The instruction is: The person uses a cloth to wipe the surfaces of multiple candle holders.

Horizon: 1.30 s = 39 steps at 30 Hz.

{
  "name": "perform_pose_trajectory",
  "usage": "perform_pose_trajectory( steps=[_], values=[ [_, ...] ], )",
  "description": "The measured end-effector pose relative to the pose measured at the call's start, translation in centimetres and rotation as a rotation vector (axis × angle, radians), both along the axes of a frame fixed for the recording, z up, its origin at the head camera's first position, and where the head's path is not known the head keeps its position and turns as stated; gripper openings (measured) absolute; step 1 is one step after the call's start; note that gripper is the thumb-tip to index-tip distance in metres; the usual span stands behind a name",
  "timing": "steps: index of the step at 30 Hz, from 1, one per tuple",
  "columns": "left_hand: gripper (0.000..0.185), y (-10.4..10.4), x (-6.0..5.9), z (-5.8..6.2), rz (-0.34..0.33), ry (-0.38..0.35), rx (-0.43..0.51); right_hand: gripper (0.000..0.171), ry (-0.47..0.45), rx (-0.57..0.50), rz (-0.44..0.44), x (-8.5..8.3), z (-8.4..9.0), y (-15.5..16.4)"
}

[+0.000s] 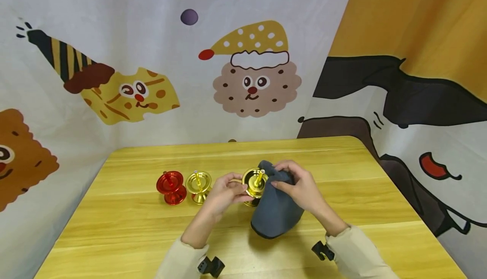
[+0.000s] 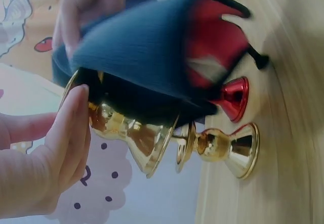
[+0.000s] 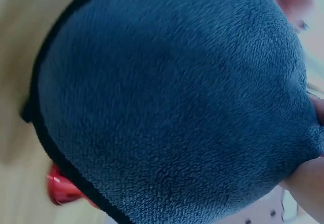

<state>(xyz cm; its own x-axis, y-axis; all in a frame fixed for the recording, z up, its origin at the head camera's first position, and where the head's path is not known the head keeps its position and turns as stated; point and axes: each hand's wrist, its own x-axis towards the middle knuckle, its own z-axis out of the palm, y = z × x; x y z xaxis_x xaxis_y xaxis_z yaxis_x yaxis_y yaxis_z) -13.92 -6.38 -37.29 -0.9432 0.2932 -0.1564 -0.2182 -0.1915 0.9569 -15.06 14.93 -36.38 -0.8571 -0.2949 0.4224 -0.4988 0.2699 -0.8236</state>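
Note:
My left hand (image 1: 224,195) grips a shiny gold candle holder (image 1: 253,184) by its round dish, fingers curled at the rim. In the left wrist view this gold candle holder (image 2: 144,138) is tilted off the table. My right hand (image 1: 302,188) pinches a grey-blue cloth (image 1: 277,211) that lies against the right side of the dish and hangs down. The cloth (image 3: 177,102) fills most of the right wrist view, and a red underside shows in the left wrist view. Part of the held candle holder is hidden by the cloth.
To the left of my hands stand a second gold candle holder (image 1: 199,184) and a red candle holder (image 1: 172,187), upright and side by side on the wooden table (image 1: 125,232). Behind the table hangs a curtain (image 1: 152,29) with cartoon prints.

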Motion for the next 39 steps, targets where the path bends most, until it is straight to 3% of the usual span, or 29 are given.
perform_pose_trajectory(
  steps=[3, 6, 12, 16, 21, 29, 35, 39],
  values=[
    [0.027, 0.1, 0.0, 0.2, 0.006, -0.002, -0.002, 0.026, 0.104, 0.059, -0.012, 0.3, -1.2, -0.7],
    [0.026, 0.2, -0.1, 0.1, 0.021, -0.001, -0.005, 0.026, 0.149, 0.116, -0.056, 0.5, -1.8, -1.0],
    [0.027, 0.3, -0.1, -0.2, 0.075, 0.033, -0.007, 0.033, 0.079, 0.213, -0.036, 1.3, -2.4, -1.2],
    [0.027, 0.3, -0.1, -0.2, 0.084, 0.057, -0.003, 0.032, 0.089, 0.213, -0.023, 1.5, -2.8, -1.1],
    [0.026, 0.2, -0.2, -0.2, 0.049, 0.058, -0.01, 0.025, 0.135, 0.211, 0.013, 0.9, -2.4, -0.6],
    [0.026, 0.0, -0.4, -0.1, -0.034, 0.071, -0.082, 0.022, 0.044, 0.278, -0.01, -0.1, -1.0, -0.3],
    [0.024, 0.5, -0.3, -0.4, 0.052, 0.07, -0.09, 0.024, 0.055, 0.26, -0.086, 0.9, -1.3, -1.2],
    [0.025, 0.6, -0.2, -0.5, 0.082, 0.075, -0.101, 0.022, 0.076, 0.248, -0.089, 1.4, -1.7, -1.6]
  ],
)
